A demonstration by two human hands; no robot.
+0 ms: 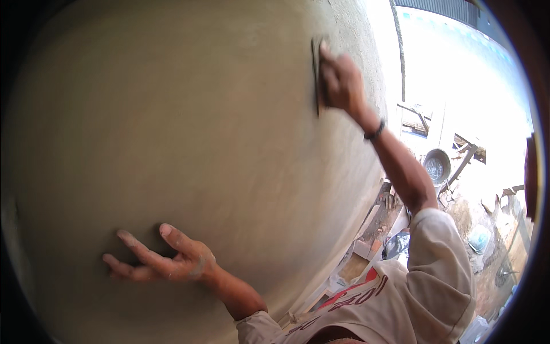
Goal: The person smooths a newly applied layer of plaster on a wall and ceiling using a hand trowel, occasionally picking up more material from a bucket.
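A broad grey-brown plastered wall [217, 132] fills most of the view, smooth and damp-looking. High on its right part, my right hand [344, 83] grips a thin, dark plastering float [316, 86], seen nearly edge-on and held against the plaster. The hand is slightly blurred, and its fingers partly hide the float's handle. Lower left, my left hand [172, 258] holds nothing; its fingers are spread, with grey smears on the skin. It is close to the wall, but I cannot tell whether the fingertips touch it.
Beyond my right arm stands a bucket [437, 163] with something wet inside, beside wooden pieces [461, 163]. Bricks and boards [366, 249] lie along the wall's foot. A pale blue object [480, 238] rests on the rough ground farther right. Strong glare washes out the upper right.
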